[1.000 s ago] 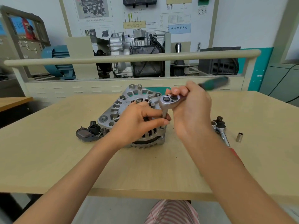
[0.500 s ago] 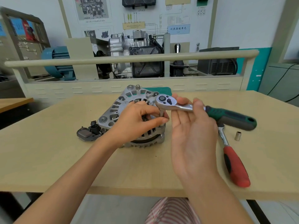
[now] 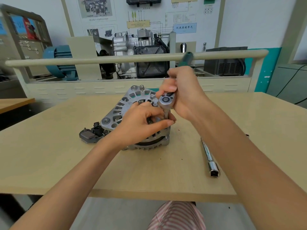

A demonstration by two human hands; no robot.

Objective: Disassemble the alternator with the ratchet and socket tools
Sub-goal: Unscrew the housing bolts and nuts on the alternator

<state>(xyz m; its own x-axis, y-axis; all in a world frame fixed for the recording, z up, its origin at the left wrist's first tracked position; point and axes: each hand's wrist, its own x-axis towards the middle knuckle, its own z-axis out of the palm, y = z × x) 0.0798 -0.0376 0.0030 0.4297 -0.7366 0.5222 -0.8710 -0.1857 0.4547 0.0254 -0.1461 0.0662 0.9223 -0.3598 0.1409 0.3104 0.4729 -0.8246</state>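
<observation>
The right hand [image 3: 184, 92] is gripping the ratchet [image 3: 166, 101]; the left hand [image 3: 141, 123] is pinching its socket [image 3: 166, 115] on the alternator [image 3: 126, 107].

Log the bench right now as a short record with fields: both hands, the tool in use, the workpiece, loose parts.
left hand: pinches the socket shaft under the ratchet head, resting on the alternator
right hand: grips the ratchet near its head
ratchet: head above the alternator's right edge, green handle pointing away and blurred
alternator: lying flat on the table, vented rear housing up
extension bar: loose on the table, right of the alternator
black removed part: at the alternator's left edge
</observation>
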